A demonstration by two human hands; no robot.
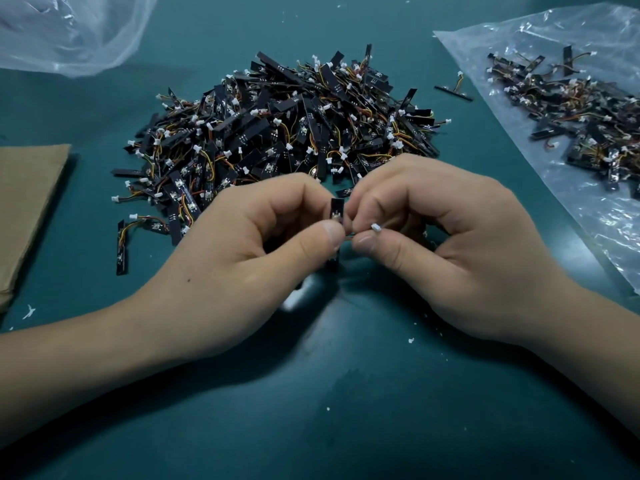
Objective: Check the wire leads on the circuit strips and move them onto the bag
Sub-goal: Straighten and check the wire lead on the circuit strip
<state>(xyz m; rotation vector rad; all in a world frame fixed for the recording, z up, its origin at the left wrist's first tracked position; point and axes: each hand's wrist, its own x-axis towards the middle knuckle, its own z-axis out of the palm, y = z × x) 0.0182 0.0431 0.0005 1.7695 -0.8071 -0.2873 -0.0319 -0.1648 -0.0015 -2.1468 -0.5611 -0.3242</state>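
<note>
A big heap of black circuit strips (277,133) with coloured wire leads and white plugs lies in the middle of the teal table. In front of it my left hand (249,244) pinches one upright black strip (337,207) between thumb and fingers. My right hand (446,244) pinches that strip's wire lead, whose white plug (375,227) sticks out above my thumb. A clear plastic bag (588,209) lies flat at the right with a smaller pile of strips (575,112) on it.
One stray strip (453,91) lies between the heap and the bag. A second crumpled clear bag (69,32) sits at the back left. A brown cardboard sheet (24,209) lies at the left edge. Small white scraps dot the table.
</note>
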